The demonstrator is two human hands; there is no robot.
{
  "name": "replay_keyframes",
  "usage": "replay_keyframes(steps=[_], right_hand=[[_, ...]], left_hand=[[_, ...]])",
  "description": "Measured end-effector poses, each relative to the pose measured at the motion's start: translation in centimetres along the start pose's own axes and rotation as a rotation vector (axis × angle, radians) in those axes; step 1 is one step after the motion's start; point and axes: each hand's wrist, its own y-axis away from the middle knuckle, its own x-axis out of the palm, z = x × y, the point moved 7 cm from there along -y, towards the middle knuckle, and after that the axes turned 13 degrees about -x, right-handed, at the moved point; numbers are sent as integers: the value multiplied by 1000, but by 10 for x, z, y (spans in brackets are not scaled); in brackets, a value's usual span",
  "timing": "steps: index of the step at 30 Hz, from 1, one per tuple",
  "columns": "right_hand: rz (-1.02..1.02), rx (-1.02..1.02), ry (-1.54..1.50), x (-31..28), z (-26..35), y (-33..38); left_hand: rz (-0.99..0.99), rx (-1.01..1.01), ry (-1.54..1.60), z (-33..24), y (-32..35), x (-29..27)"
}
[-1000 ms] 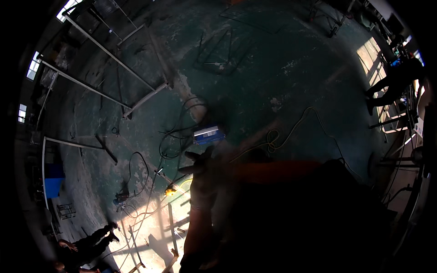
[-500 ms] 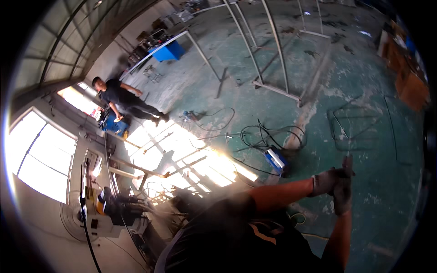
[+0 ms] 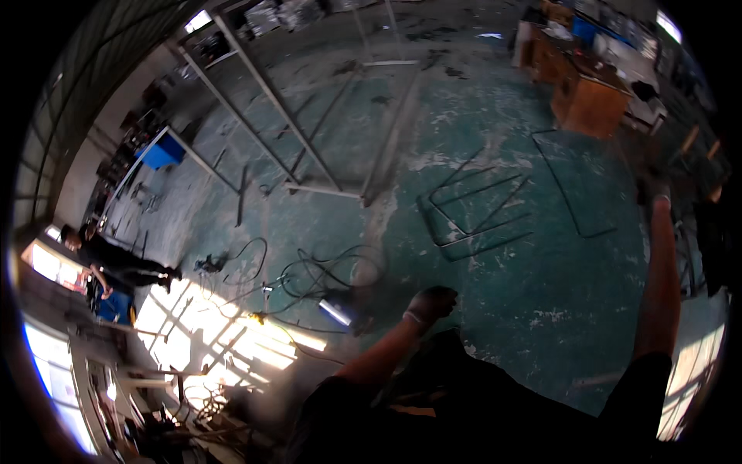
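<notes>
My left hand point(image 3: 433, 304), in a dark glove, hangs above the green floor with its fingers curled into a fist. Nothing shows in its grip. My right arm stretches far out to the right. At its end my right hand point(image 3: 655, 187) is dark and smeared against a shadowed clutter, so its fingers cannot be made out. Thin dark bent metal rods point(image 3: 471, 233) lie on the floor ahead, between the two hands. Another bent rod point(image 3: 563, 191) lies nearer my right hand.
A blue and white machine point(image 3: 335, 312) stands on the floor at left, beside looped black cables point(image 3: 309, 274). Metal frame posts point(image 3: 278, 104) rise farther off. At the far right is a brown wooden desk point(image 3: 591, 104). Another person point(image 3: 116, 255) is at the far left.
My hands, together before, are now wide apart: the right has swung out to the right, the left stays low in the middle. The view has turned rightward.
</notes>
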Motion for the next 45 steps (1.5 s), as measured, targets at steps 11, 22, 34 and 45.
replay_keyframes(steps=[11,22,34,45], right_hand=[[98,365,57,-97,-234,-115],[243,333,31,-117,-322,-550],[188,128,469,-119,-405,-1052],[353,335,481,-3,-627,-1397]], left_hand=[[242,-219,215,-193,-327,205],[296,128,-23,-516,-592,498],[189,-140,201,-787,-960,614],[-98,-152,243,-957,-1207,689]])
